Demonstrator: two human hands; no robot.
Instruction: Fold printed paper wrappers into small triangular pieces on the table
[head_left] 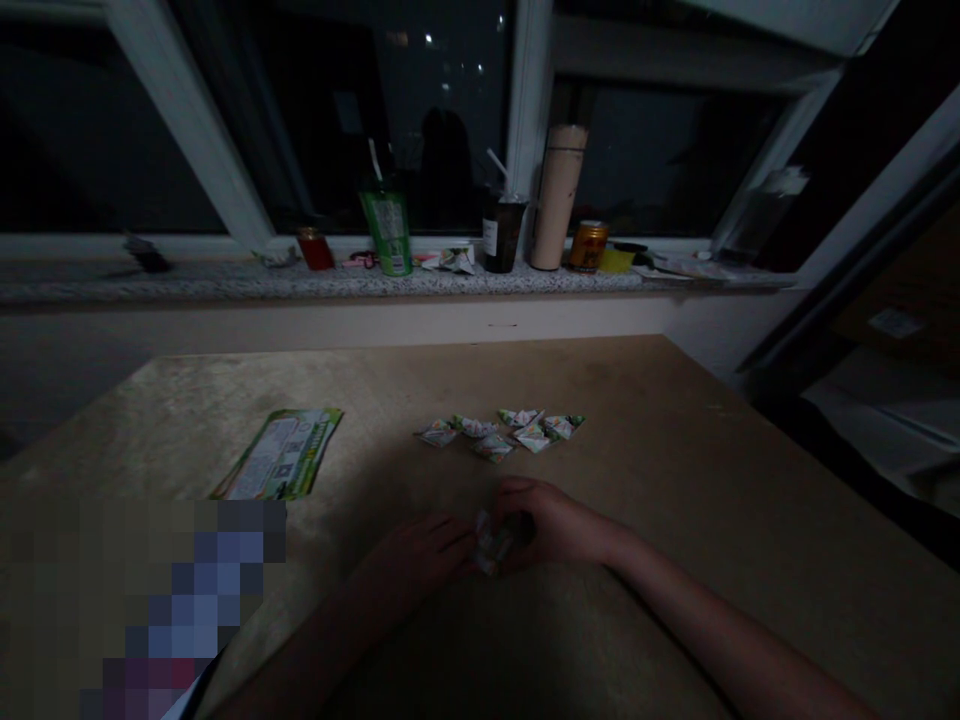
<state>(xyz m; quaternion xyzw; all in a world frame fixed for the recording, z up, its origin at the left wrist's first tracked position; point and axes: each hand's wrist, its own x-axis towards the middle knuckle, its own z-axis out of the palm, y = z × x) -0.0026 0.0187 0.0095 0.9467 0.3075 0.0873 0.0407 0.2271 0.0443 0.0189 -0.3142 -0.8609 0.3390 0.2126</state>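
Between my two hands, low over the wooden table, is a small folded piece of printed paper, pale and dim in the shadow. The fingertips of my left hand close on its left side. My right hand curls around its right side with bent fingers and thumb. Just beyond them lie several folded paper pieces, pointed and printed in white, green and orange. The light is too weak to make out the folds in the held piece.
A flat green and white printed packet lies on the table to the left. On the stone windowsill stand a green cup, a dark cup with a straw, a pale flask, an orange can and a red jar.
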